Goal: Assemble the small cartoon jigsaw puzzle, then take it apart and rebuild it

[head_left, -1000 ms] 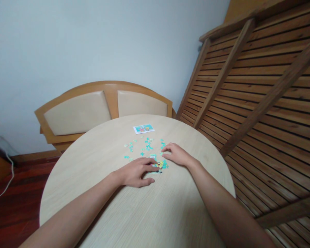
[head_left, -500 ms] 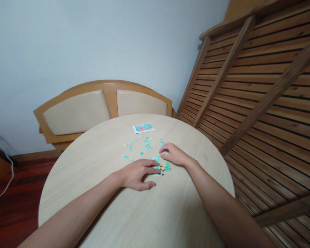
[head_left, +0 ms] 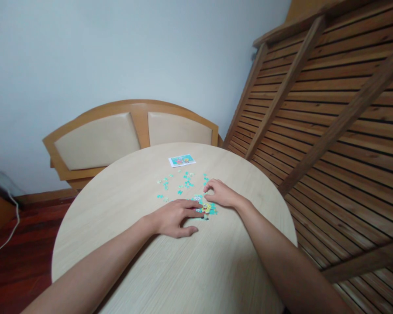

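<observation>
A partly joined jigsaw puzzle (head_left: pixel 206 209) with a yellow cartoon figure on a turquoise ground lies flat on the table. My left hand (head_left: pixel 177 216) rests palm down over its left part, fingers stretched out and thumb spread, hiding some of it. At the puzzle's far right edge is my right hand (head_left: pixel 220 193), its fingers curved and a small gap between thumb and forefinger. No piece shows in that gap. Loose turquoise puzzle pieces (head_left: pixel 187 179) lie scattered beyond both hands, and a few more sit just past the right fingertips.
A picture card (head_left: pixel 182 161) with the cartoon scene lies at the back of the round wooden table (head_left: pixel 124 183). Behind the table stands a padded headboard (head_left: pixel 98 139). Wooden slats (head_left: pixel 314 113) lean along the right side. A white cable (head_left: pixel 15 222) hangs at left.
The right hand has shifted very slightly, with its thumb and forefinger still apart. My left hand stays on the puzzle. The whole view has moved a little.
</observation>
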Motion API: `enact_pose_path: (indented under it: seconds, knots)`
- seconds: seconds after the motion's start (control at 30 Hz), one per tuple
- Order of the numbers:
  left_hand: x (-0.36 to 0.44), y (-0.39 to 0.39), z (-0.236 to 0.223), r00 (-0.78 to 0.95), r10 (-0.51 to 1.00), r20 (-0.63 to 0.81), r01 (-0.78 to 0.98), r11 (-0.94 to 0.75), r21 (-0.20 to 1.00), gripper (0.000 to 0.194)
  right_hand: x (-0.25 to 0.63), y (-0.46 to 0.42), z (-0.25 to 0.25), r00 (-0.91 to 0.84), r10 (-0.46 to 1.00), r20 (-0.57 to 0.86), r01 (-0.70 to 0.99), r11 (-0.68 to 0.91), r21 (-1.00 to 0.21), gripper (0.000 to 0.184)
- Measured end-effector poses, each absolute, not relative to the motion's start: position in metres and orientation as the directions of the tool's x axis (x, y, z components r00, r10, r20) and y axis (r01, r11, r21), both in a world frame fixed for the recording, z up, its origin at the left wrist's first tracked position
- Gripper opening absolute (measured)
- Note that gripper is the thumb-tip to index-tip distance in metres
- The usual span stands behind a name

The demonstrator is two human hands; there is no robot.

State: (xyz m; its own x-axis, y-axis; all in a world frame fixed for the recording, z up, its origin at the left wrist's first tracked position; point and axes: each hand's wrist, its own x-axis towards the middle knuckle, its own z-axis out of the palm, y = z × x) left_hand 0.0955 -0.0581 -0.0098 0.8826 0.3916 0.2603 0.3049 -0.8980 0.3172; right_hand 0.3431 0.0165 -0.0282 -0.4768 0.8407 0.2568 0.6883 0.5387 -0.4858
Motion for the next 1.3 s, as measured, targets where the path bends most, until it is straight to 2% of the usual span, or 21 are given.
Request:
enact_pose_path:
  seconds: [0.17,0.23,0.33,0.47,0.6,0.8,1.07,1.13,1.23,1.3]
  knots:
    - [0.097,-0.057,-0.011,0.864,0.411,0.29,0.312,-0.89,0.331,0.041,0.341,0.016,-0.028,-0.536,0.816,0.215,0.536,0.526,-0.66,0.013]
    - [0.098,-0.055,-0.012,0.813,0.497,0.304,0.398,-0.855,0.332,0.033,0.34,0.016,-0.027,-0.533,0.82,0.21,0.458,0.488,-0.743,0.013]
    - [0.097,-0.051,-0.015,0.637,0.695,0.335,0.592,-0.719,0.365,0.027,0.337,0.013,-0.026,-0.515,0.83,0.214,0.304,0.41,-0.86,0.024]
    - [0.096,-0.046,-0.019,0.44,0.824,0.358,0.676,-0.566,0.471,0.025,0.327,0.005,-0.023,-0.552,0.802,0.23,0.191,0.39,-0.901,0.035]
    - [0.098,-0.043,-0.023,0.373,0.855,0.361,0.63,-0.519,0.577,0.022,0.312,-0.003,-0.019,-0.598,0.752,0.278,0.142,0.441,-0.887,0.046]
    - [0.099,-0.039,-0.028,0.296,0.895,0.334,0.551,-0.446,0.705,0.022,0.3,-0.012,-0.013,-0.553,0.75,0.363,0.113,0.499,-0.859,0.057]
    - [0.1,-0.038,-0.027,0.261,0.922,0.287,0.445,-0.379,0.812,0.027,0.295,-0.011,-0.016,-0.473,0.791,0.388,0.143,0.504,-0.852,0.052]
    - [0.099,-0.035,-0.028,0.23,0.932,0.281,0.417,-0.355,0.837,0.028,0.297,-0.009,-0.017,-0.47,0.783,0.408,0.223,0.553,-0.803,0.048]
    - [0.096,-0.03,-0.032,0.209,0.935,0.287,0.397,-0.349,0.849,0.028,0.306,-0.006,-0.016,-0.535,0.734,0.419,0.385,0.653,-0.652,0.038]
    - [0.094,-0.027,-0.034,0.201,0.934,0.295,0.413,-0.354,0.839,0.028,0.313,-0.005,-0.015,-0.59,0.709,0.387,0.462,0.689,-0.558,0.037]
